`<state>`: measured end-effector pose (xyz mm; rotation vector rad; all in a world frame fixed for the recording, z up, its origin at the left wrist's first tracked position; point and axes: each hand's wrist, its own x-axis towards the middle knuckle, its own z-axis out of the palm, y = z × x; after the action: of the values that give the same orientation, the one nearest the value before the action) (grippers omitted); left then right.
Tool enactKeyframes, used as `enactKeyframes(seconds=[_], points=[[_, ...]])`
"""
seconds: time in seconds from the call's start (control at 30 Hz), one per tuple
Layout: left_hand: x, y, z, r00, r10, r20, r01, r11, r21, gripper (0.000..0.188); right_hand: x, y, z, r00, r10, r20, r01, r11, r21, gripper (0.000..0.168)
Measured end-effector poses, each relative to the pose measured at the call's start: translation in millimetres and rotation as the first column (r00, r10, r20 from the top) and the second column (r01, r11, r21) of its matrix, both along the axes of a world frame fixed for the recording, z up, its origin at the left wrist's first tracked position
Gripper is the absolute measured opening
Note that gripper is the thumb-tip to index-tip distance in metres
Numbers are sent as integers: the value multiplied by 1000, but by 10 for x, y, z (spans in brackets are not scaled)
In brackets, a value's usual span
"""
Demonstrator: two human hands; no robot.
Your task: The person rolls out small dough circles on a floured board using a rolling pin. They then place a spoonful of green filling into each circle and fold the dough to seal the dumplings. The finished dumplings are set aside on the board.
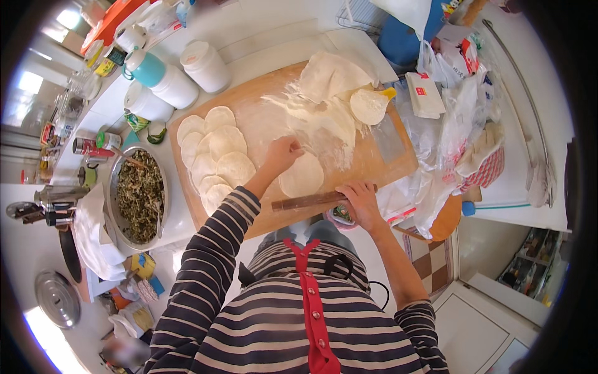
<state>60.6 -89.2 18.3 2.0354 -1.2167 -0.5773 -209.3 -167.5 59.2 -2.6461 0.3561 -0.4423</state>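
My right hand [359, 201] grips one end of a wooden rolling pin [308, 201] near the front edge of a wooden board [261, 224]. A rolled round of dough [302, 175] lies just beyond the pin. Over the far left edge of that round is my left hand [283, 152], its fingers curled together; whether they pinch anything is not visible. Overlapping dough rounds [226, 145] cover the board's left part. Loose flour [322, 121] spreads across the back, beside a floury cloth or sheet [334, 77] and a flour-filled scoop [369, 106] with a yellow handle.
A metal bowl of chopped filling [140, 191] with utensils stands left of the board. Behind are white canisters [205, 65] and a teal-and-white jug [145, 68]. Plastic bags [448, 121] and a checkered cloth [483, 170] lie to the right.
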Motion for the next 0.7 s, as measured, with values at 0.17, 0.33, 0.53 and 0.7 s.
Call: enactKeyframes(seconds=[0.17, 0.33, 0.53, 0.7], points=[[140, -64, 143, 957, 221, 188, -177, 958, -225, 30, 425, -231, -42, 998, -39, 43, 41, 998, -39, 37], [-105, -85, 243, 815, 154, 559, -170, 985, -23, 43, 672, -332, -165, 995, -69, 68, 73, 996, -52, 35], [-723, 511, 227, 775, 114, 622, -261, 953, 151, 60, 353, -164, -226, 994, -7, 113, 11, 999, -34, 34], [-1452, 1222, 145, 841, 145, 521, -245, 961, 128, 66, 50, 45, -130, 998, 23, 60, -22, 1000, -22, 39]])
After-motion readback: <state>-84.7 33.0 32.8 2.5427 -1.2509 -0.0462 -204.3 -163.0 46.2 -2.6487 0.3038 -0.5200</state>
